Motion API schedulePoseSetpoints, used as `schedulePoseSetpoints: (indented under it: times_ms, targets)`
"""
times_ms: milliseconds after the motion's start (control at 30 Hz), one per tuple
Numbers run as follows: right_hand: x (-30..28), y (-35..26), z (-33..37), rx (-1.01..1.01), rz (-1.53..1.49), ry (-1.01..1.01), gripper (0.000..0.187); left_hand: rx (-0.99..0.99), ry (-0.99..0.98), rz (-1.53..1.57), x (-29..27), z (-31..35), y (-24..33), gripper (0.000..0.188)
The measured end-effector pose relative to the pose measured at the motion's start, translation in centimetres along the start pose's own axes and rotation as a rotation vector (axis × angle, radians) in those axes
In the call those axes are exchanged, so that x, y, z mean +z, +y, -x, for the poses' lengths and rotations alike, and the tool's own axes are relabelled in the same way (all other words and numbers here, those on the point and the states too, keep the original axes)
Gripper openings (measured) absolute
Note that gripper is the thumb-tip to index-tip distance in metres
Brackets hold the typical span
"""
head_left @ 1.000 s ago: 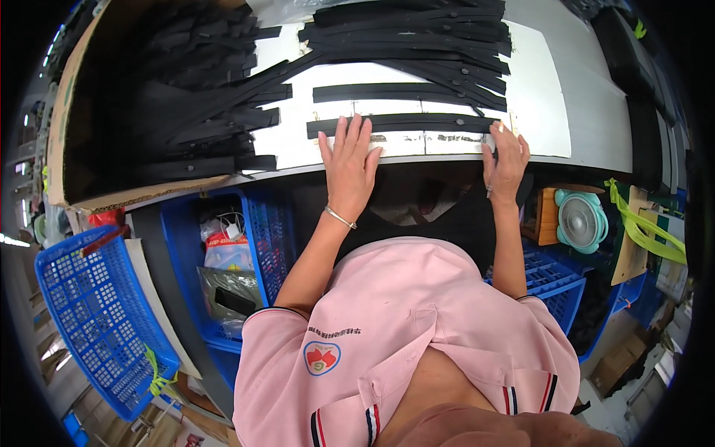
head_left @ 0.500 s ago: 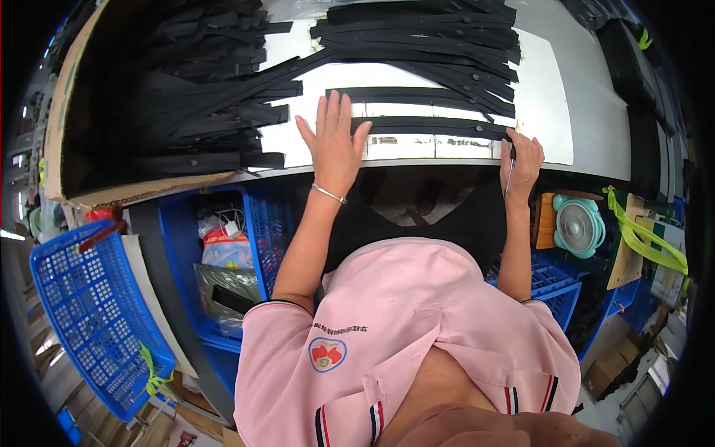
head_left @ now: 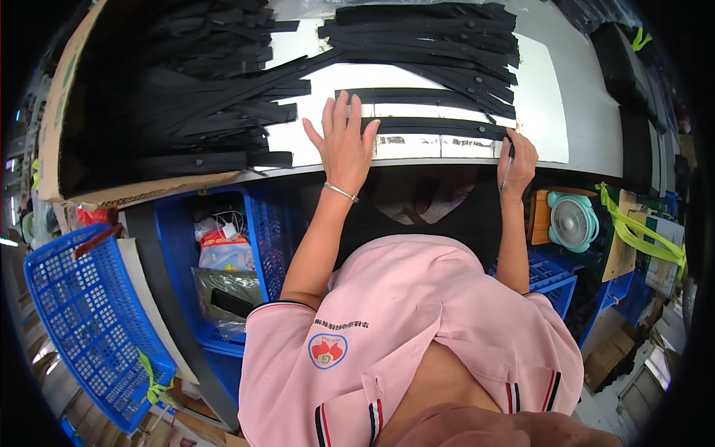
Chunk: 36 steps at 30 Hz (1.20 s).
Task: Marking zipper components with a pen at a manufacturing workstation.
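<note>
A black fabric strip (head_left: 432,127) lies straight across the near part of a white board (head_left: 547,104) marked with thin lines. My left hand (head_left: 346,153) rests flat at the strip's left end, fingers spread and hiding that end. At the other end, my right hand (head_left: 519,160) touches the strip with its fingertips while gripping a dark-tipped pen (head_left: 508,170) whose shaft points back toward me. A small round button-like piece sits on the strip near the right hand. Just beyond runs a parallel black strip (head_left: 417,95).
Many black strips (head_left: 424,33) are piled at the board's far side. A cardboard box (head_left: 63,112) full of similar strips (head_left: 201,89) stands at left. Below the table are blue crates (head_left: 175,261), a tilted blue basket (head_left: 89,305) and a teal fan (head_left: 573,222).
The view has shifted slightly. Both hands stay at the two ends of the same strip, and the pen is still in my right hand.
</note>
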State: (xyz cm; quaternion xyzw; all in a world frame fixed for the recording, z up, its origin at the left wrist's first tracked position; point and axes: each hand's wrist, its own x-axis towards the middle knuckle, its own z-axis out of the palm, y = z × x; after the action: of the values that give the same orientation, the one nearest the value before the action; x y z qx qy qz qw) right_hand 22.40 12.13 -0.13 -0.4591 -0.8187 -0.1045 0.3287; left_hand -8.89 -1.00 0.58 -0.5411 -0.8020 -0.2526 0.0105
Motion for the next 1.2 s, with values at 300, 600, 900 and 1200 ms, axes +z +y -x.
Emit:
schedulePoseSetpoints:
  times_ms: [300,600,900,1200]
  targets:
    - [-0.4,0.2,0.5,-0.026,-0.033,-0.024,0.028,0.075,-0.050,0.105,-0.6,4.4,3.2,0.063]
    - [-0.9,0.9,0.3,-0.078,-0.052,-0.042,0.026,0.029,-0.028,0.044,-0.6,5.1,2.0,0.065]
    - [-1.7,-4.1,-2.8,0.241,-0.503,-0.050,0.017,0.034,0.017,0.083,-0.4,4.9,1.2,0.067]
    - [1.6,-16.3,-6.0,0.275,-1.152,-0.423,0.019,0.014,0.063,0.114,0.1,4.9,1.0,0.067]
